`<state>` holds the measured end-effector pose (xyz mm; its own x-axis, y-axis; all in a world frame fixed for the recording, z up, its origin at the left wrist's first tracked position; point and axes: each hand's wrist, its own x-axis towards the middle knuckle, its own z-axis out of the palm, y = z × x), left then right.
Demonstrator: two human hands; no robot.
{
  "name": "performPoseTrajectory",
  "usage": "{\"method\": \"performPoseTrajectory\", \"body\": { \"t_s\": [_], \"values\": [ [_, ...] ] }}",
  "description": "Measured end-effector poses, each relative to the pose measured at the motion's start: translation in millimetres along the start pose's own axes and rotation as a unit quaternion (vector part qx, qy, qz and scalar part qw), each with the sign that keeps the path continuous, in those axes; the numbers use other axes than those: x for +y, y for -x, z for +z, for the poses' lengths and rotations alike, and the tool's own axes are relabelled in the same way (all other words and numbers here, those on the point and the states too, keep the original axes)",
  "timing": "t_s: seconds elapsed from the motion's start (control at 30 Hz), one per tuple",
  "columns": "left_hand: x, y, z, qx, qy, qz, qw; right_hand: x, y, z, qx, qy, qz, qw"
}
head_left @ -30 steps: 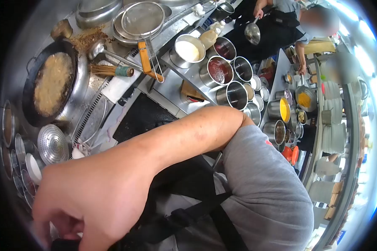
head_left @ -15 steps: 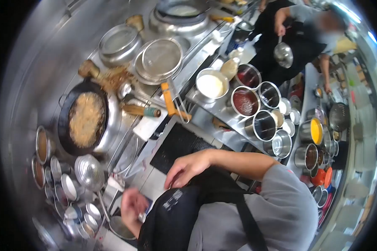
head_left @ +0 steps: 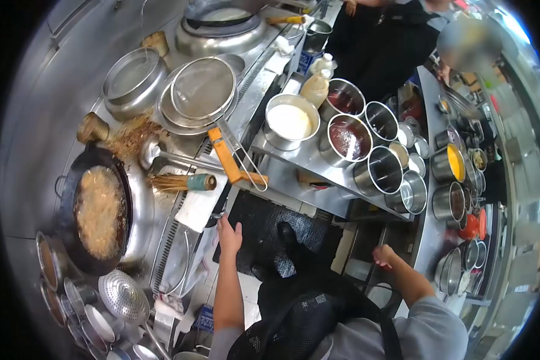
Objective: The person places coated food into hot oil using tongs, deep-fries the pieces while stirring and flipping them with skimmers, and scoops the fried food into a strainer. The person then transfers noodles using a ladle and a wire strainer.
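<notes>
My left hand (head_left: pixel 229 237) reaches to the stove's front edge, fingers stretched and thumb apart. Its fingertips are at a small dark metal fitting (head_left: pixel 217 217) below a folded white cloth (head_left: pixel 199 204); whether they touch it I cannot tell. Well out to the right, my right hand (head_left: pixel 385 257) hangs near the counter front with fingers curled, nothing visible in it. On the stove, a black wok (head_left: pixel 128 210) holds bubbling oil with pale frying food (head_left: pixel 101 210). A bamboo brush (head_left: pixel 186 182) and a ladle (head_left: pixel 151 153) lie beside it.
A perforated skimmer (head_left: pixel 124 295) rests over bowls at lower left. Strainers (head_left: pixel 203 89) and another wok (head_left: pixel 219 27) stand farther along the stove. Several steel pots, one with white liquid (head_left: pixel 290 122), line the facing counter (head_left: pixel 342 175). A co-worker (head_left: pixel 384 48) stands beyond.
My left hand has moved forward to the stove edge. My right hand has swung away from my front to the right. The view has shifted; the co-worker's raised ladle no longer shows.
</notes>
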<state>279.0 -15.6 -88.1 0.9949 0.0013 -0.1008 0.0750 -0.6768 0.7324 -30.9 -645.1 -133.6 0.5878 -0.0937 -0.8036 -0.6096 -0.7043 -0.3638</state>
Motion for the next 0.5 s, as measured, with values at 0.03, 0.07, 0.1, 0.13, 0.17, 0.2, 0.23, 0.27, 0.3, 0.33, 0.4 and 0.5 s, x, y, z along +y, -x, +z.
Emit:
{"method": "performPoseTrajectory", "body": {
  "t_s": [0.03, 0.07, 0.1, 0.13, 0.17, 0.2, 0.23, 0.27, 0.3, 0.33, 0.4, 0.5],
  "values": [
    [-2.9, -11.6, 4.9, 0.015, -0.007, 0.001, 1.0, -0.6, 9.8, 2.9, 0.008, -0.001, -0.001, 1.0],
    [-4.3, -17.4, 8.6, 0.019, -0.005, 0.007, 1.0, -13.2, 31.0, 5.7, 0.001, -0.045, 0.072, 0.996],
    [-3.7, -26.2, 11.8, 0.028, -0.022, -0.011, 0.999, -33.8, 55.4, 6.5, -0.004, -0.089, 0.141, 0.986],
    [0.1, -37.4, 16.6, 0.039, -0.036, -0.029, 0.998, -47.3, 75.9, 6.4, -0.007, -0.133, 0.208, 0.969],
    [2.5, -43.9, 21.8, 0.045, -0.031, -0.021, 0.998, -88.7, 102.5, 9.4, 0.038, -0.086, 0.203, 0.975],
    [1.3, -45.5, 25.0, 0.036, -0.026, -0.03, 0.999, -80.1, 100.9, 13.7, -0.011, -0.086, 0.183, 0.979],
    [-0.6, -47.8, 27.9, 0.027, -0.022, -0.04, 0.999, -104.4, 115.6, 10.7, -0.001, -0.124, 0.16, 0.979],
    [-1.6, -50.6, 30.3, 0.011, -0.013, -0.052, 0.999, -110.5, 114.5, 11.0, -0.005, -0.123, 0.17, 0.978],
    [-1.4, -54.1, 31.5, 0.021, -0.011, -0.048, 0.999, -109.5, 109.6, 10.3, -0.009, -0.12, 0.18, 0.976],
    [-0.7, -54.8, 34.7, 0.008, -0.01, -0.062, 0.998, -109.5, 101.4, 6.9, -0.024, -0.127, 0.159, 0.979],
    [-7.1, -48.6, 43.5, -0.002, -0.012, -0.093, 0.996, -97.7, 87.8, -9.0, -0.062, -0.129, 0.116, 0.983],
    [-15.6, -29.3, 60.7, 0.034, 0.004, -0.109, 0.993, -83.0, 61.9, -44.3, -0.056, -0.257, 0.063, 0.963]
  ]
}}
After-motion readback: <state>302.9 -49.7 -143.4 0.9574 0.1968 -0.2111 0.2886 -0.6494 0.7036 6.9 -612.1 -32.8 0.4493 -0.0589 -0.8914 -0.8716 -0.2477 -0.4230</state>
